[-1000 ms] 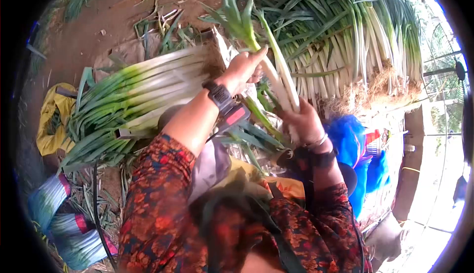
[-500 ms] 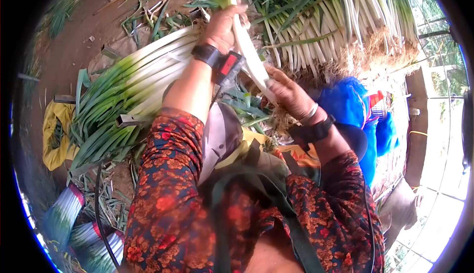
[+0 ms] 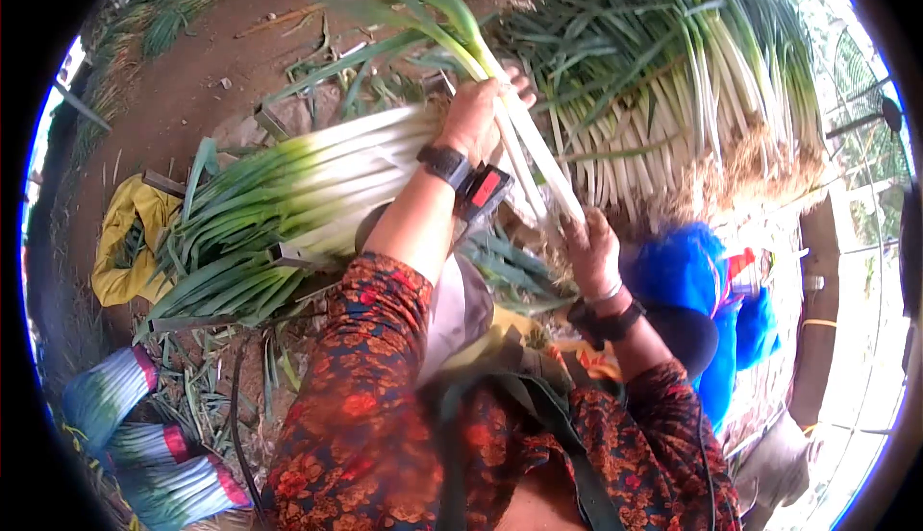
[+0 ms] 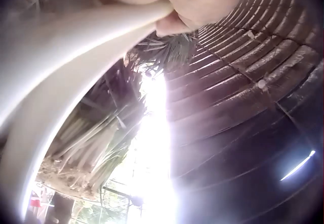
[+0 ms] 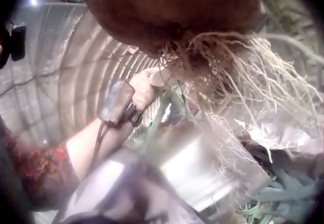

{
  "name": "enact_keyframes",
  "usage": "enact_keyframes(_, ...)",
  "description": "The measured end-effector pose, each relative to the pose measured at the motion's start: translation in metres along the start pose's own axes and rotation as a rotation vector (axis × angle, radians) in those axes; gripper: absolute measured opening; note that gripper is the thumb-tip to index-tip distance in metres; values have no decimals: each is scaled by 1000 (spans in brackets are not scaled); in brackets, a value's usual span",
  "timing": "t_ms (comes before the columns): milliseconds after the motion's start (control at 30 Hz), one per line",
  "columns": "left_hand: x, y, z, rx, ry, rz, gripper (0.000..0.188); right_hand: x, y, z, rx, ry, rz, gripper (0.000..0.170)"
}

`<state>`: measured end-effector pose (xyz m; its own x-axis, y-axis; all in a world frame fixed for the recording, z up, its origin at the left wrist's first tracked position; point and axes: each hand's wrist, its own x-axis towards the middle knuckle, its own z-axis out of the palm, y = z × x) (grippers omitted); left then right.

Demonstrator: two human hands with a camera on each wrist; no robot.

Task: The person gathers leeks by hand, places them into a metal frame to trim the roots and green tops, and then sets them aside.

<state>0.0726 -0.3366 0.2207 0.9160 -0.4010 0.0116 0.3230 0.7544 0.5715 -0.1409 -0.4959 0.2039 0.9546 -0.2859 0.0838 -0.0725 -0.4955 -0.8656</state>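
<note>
Two leeks (image 3: 538, 151), with long white stalks and green tops, slant between the hands in the head view. My left hand (image 3: 478, 118) holds them partway up, below the leaves; in the left wrist view the white stalks (image 4: 76, 57) run up to that hand. My right hand (image 3: 593, 254) grips their lower end, fingers pointing up along the stalks. Thin pale roots (image 5: 238, 77) hang out below this hand in the right wrist view. Left of the left forearm, a neat row of leeks (image 3: 317, 171) lies on a rack with metal uprights.
A large heap of rooted leeks (image 3: 663, 98) stands at the back right. Blue plastic bags (image 3: 687, 271) sit right of the right hand. A yellow bag (image 3: 120, 243) is at the far left, with tied leek bundles (image 3: 183, 488) below it. Loose leaves (image 3: 510, 267) lie near the lap.
The held leeks moved up and left with both hands, then back right. Two stalks now show apart, where one showed half a second ago. The left fingers have spread out.
</note>
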Motion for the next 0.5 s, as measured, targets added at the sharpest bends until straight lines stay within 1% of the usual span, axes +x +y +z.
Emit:
enact_keyframes(67,-18,27,29,-79,-200,68,51,-5,-7,4,58,39,-109,36)
enact_keyframes(100,-15,30,27,-114,-266,99,55,-8,-10,8,399,-56,76,32)
enact_keyframes(133,-19,34,34,-137,-221,124,50,-6,-13,10,387,-89,45,26)
enact_keyframes(200,-14,33,26,-161,-144,92,43,-1,-23,6,472,-196,129,24)
enact_keyframes(233,-17,31,21,-137,-94,46,34,4,-20,6,435,-242,185,25)
enact_keyframes(300,-12,20,8,18,67,21,31,12,0,6,356,-334,318,27)
enact_keyframes(333,-13,15,8,94,149,5,29,15,10,7,37,-272,40,28)
enact_keyframes(367,-14,4,11,102,241,67,26,17,20,10,-279,-209,-236,30)
enact_keyframes(400,-12,-5,11,172,330,47,22,18,24,12,-592,-142,-513,31)
enact_keyframes(433,-8,-15,6,181,345,12,22,17,13,17,-501,-152,-300,39)
enact_keyframes(467,-6,-25,1,187,359,-22,23,12,0,22,-526,-125,-222,42)
enact_keyframes(500,-6,-32,4,210,379,-8,22,6,-17,28,-550,-98,-147,46)
